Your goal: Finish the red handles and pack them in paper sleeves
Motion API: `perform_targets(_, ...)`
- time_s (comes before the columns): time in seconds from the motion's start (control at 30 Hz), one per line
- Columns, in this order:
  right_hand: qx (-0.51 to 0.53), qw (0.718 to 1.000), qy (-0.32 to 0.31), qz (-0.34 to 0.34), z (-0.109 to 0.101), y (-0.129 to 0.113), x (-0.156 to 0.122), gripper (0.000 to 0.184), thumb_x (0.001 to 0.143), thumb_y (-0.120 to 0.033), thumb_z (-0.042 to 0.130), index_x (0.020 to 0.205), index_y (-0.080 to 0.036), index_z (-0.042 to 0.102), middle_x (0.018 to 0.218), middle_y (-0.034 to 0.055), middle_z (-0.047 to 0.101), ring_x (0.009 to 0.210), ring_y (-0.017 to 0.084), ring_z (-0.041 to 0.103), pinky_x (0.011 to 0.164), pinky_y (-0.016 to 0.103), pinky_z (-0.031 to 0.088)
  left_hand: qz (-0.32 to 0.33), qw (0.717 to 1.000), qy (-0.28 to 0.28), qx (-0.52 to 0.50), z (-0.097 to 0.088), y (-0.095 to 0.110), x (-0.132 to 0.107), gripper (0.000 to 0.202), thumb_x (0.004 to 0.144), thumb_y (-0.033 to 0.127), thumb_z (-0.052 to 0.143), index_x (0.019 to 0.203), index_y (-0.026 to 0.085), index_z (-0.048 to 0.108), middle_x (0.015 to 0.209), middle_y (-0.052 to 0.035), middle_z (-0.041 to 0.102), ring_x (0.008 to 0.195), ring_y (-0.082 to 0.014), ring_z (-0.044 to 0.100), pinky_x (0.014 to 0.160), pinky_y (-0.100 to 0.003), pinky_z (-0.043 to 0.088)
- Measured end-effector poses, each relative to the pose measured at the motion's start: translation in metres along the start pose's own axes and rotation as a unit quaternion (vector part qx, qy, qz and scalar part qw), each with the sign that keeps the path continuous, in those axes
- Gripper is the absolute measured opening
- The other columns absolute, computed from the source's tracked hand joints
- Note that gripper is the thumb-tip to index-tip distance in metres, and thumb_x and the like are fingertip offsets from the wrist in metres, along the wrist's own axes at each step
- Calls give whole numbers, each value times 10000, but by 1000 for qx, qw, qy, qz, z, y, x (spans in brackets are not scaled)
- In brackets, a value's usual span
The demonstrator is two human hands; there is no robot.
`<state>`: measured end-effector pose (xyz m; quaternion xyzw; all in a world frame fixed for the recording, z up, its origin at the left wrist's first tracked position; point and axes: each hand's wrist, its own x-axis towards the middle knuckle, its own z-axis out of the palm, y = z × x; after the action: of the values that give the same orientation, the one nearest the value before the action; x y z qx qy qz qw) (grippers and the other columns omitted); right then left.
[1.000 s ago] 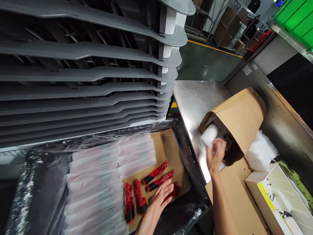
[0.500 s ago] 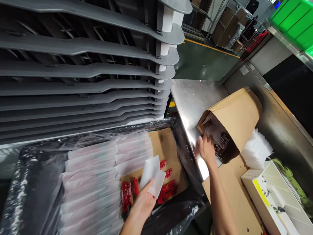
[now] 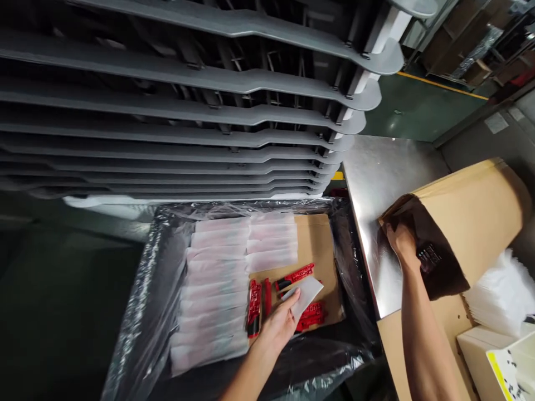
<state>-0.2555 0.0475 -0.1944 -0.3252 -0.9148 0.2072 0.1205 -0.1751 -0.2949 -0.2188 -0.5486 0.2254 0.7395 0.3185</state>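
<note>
My left hand (image 3: 281, 326) is closed on a white foam sleeve (image 3: 307, 293) and holds it low over several red and black parts (image 3: 295, 275) lying on a cardboard sheet (image 3: 314, 245) inside a plastic-lined bin (image 3: 150, 301). Rows of parts wrapped in white sleeves (image 3: 217, 289) fill the bin's left side. My right hand (image 3: 400, 240) reaches into the mouth of a brown paper bag (image 3: 463, 211) lying on its side on a steel table (image 3: 376, 178); its fingers are hidden inside the bag.
A tall stack of grey plastic trays (image 3: 188, 106) rises behind the bin. White foam sleeves (image 3: 501, 295) are piled to the right of the bag, and a white box (image 3: 493, 356) sits at the lower right. Flat cardboard (image 3: 393, 345) lies under my right forearm.
The view has swung left. My right hand has gone deeper into the bag. My left hand has lowered the white sleeve toward the red parts.
</note>
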Motion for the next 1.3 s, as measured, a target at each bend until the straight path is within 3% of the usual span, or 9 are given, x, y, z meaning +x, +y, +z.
perform_targets(0.17,-61,997,9,-53,-17,-17,-21,492,889,-285,510,1315,-41,535,1295,278,574,1234,388,545,1007,551,436,-7,1000,1,-30,0,4,2,496,841,15,652,1327,67,566,688,-55,762,582,-157,724,566,-177,567)
perform_targets(0.27,-34,992,-3,-123,-22,-32,-64,483,868,-255,483,1332,-139,539,1378,197,525,1301,324,502,1063,504,430,-50,998,-14,-46,-1,8,-1,501,874,-11,580,1368,48,521,682,-56,756,589,-155,728,549,-160,569)
perform_targets(0.4,108,908,-298,-273,1,-52,-152,709,812,-198,564,1490,-302,384,1606,66,290,1502,282,213,1188,513,282,-158,984,-56,-66,-6,12,-15,491,900,-17,493,1390,-21,475,755,-115,762,545,-152,714,483,-145,559)
perform_targets(0.53,196,856,-431,-210,40,-59,-208,500,745,-175,650,1235,-272,642,1652,43,175,1530,320,-14,1204,591,96,-252,960,-87,-86,-21,19,-32,499,943,51,462,1425,-65,402,824,-172,757,571,-152,723,493,-135,564)
perform_targets(0.67,337,822,-458,9,62,-53,-225,237,719,-401,766,754,-198,649,1205,114,669,1176,315,572,1000,443,441,-246,960,-94,-99,-46,39,-27,489,982,215,481,1384,-62,455,744,-160,746,593,-161,726,512,-151,568)
perform_targets(0.77,368,781,-487,130,73,-51,-242,444,726,-615,712,702,-194,575,679,11,642,609,166,571,578,271,447,-140,982,-73,-101,-65,50,-8,455,973,370,502,1282,45,575,743,-118,748,549,-166,700,488,-202,567)
perform_targets(1.0,387,770,-453,229,114,-48,-292,572,643,-740,703,723,-206,512,571,-52,517,501,102,443,510,235,347,-76,986,-29,-146,-100,37,22,463,996,421,359,1206,73,580,945,-172,730,793,-205,730,651,-274,607)
perform_targets(1.1,388,782,-424,243,128,-44,-306,545,678,-717,691,712,-212,488,564,-77,464,485,83,391,512,233,323,-33,987,16,-156,-120,35,24,415,1011,417,299,1117,149,598,866,-82,725,755,-139,718,667,-212,584)
perform_targets(1.3,380,792,-429,210,137,-59,-335,500,722,-690,653,798,-217,512,690,-27,560,594,117,481,588,255,414,-146,988,46,-13,-150,16,9,408,819,500,685,925,107,654,687,-101,687,576,-220,655,483,-294,516)
